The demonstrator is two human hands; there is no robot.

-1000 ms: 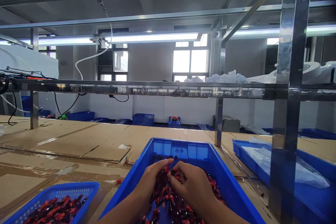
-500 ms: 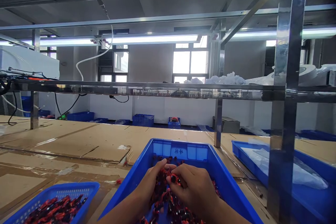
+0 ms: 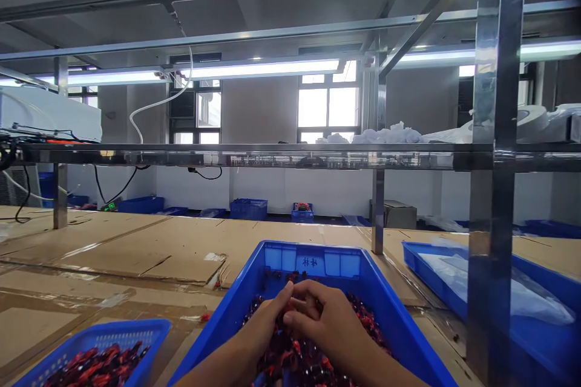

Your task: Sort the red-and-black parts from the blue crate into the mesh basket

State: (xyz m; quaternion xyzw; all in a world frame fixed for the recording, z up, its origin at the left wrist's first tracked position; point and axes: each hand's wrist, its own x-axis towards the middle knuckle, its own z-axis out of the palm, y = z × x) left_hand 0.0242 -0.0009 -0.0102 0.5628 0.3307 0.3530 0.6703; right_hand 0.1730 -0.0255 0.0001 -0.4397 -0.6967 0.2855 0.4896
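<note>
Both my hands meet over the blue bin (image 3: 408, 329), low in the head view. The fingers of my left hand (image 3: 265, 323) are curled, its thumb pointing up and forward. My right hand (image 3: 329, 320) is closed against it, thumb and fingers drawn together. A bit of red shows between the fingertips, but what they hold is mostly hidden. Beneath and around the hands, many small glossy red-and-black pieces (image 3: 295, 360) lie loose in the bin; their exact kind is too small to tell.
A blue perforated basket (image 3: 157, 338) holding similar red-and-black pieces stands at the lower left. To the right, behind a metal post (image 3: 490, 266), a blue tray (image 3: 415, 254) holds clear plastic bags. Cardboard (image 3: 149, 242) covers the table, and a metal shelf (image 3: 272, 156) crosses above.
A red-and-black piece seen at my right fingertips is now mostly hidden. The right fingers have closed in nearer the left hand. The view has shifted slightly.
</note>
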